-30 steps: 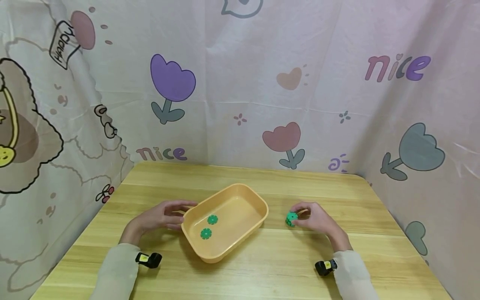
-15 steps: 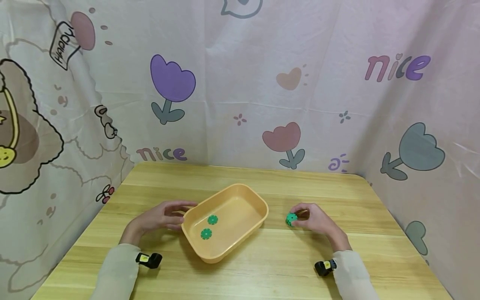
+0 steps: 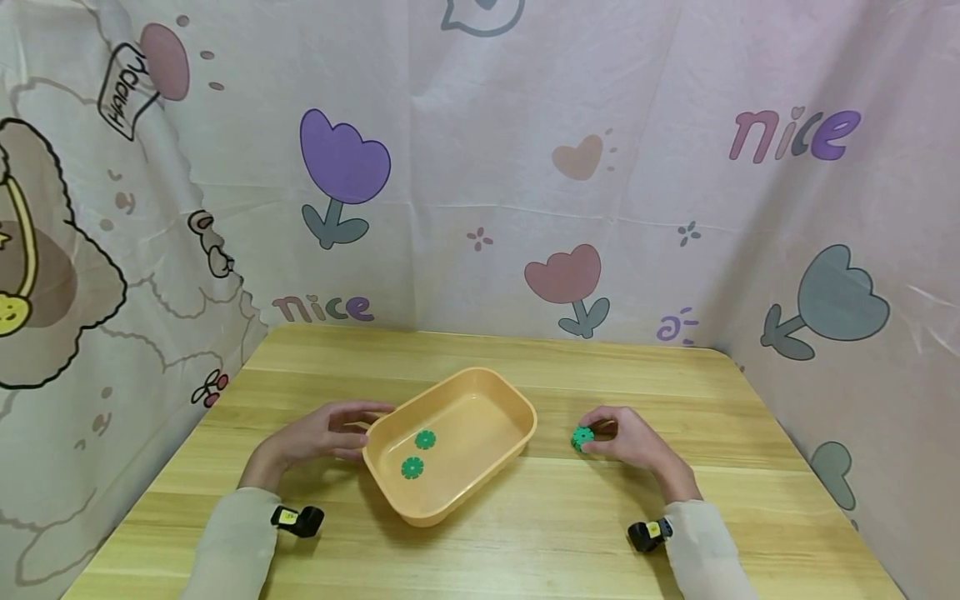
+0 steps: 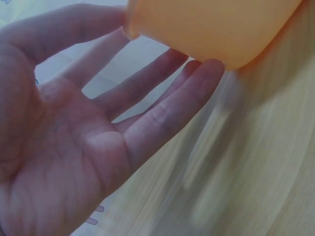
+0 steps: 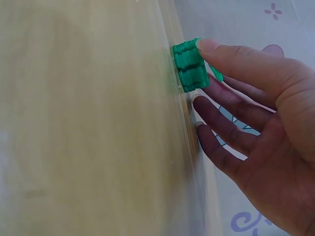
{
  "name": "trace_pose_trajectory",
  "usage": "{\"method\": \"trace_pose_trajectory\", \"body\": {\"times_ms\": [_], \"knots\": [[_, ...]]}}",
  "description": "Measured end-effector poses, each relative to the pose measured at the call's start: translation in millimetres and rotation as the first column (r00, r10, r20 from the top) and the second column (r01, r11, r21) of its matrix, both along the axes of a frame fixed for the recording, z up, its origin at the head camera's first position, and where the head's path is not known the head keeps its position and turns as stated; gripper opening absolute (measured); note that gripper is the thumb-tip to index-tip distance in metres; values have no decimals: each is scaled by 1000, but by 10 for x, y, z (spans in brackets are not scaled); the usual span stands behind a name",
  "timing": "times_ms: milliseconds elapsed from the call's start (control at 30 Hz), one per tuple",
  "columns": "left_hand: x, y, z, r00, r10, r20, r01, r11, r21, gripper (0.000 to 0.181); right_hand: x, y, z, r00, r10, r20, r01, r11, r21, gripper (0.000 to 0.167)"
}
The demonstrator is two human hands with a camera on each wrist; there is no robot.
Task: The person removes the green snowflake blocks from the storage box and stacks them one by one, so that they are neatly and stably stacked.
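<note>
A yellow-orange plastic bin (image 3: 480,481) stands at an angle on the table, with two green snowflake-shaped discs (image 3: 425,439) lying flat inside. My left hand (image 3: 330,433) touches the bin's left end from outside. In the left wrist view its fingers (image 4: 167,113) are fairly straight against the outer wall, and the thumb is at the rim. To the right of the bin, my right hand (image 3: 630,435) pinches a small stack of green snowflake discs (image 3: 582,438) at the tabletop. The right wrist view shows the stack (image 5: 191,65) edge-on, the thumb on it; the fingers partly hide one disc behind.
The light wooden table (image 3: 525,542) reaches back to a printed cloth curtain (image 3: 480,167), which also hangs along both sides. Bare tabletop lies between the bin and the right hand. A small black camera (image 3: 298,521) is strapped to each wrist.
The green discs at the right fingertips have shifted and turned slightly. My left hand, the bin and the discs inside it look the same.
</note>
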State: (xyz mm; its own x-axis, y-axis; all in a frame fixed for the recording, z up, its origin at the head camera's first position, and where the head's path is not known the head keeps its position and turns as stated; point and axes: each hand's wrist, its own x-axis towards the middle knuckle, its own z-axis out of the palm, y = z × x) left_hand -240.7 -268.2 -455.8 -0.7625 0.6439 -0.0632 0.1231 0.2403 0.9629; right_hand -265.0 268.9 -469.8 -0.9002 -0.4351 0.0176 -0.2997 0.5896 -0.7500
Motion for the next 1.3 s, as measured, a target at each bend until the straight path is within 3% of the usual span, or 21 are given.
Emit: {"method": "trace_pose_trajectory", "body": {"times_ms": [1300], "knots": [[-16, -3, -13, 1000, 12, 3, -12, 1000, -16, 54, 20, -10, 6, 1000, 1, 25, -1, 1000, -3, 33]]}}
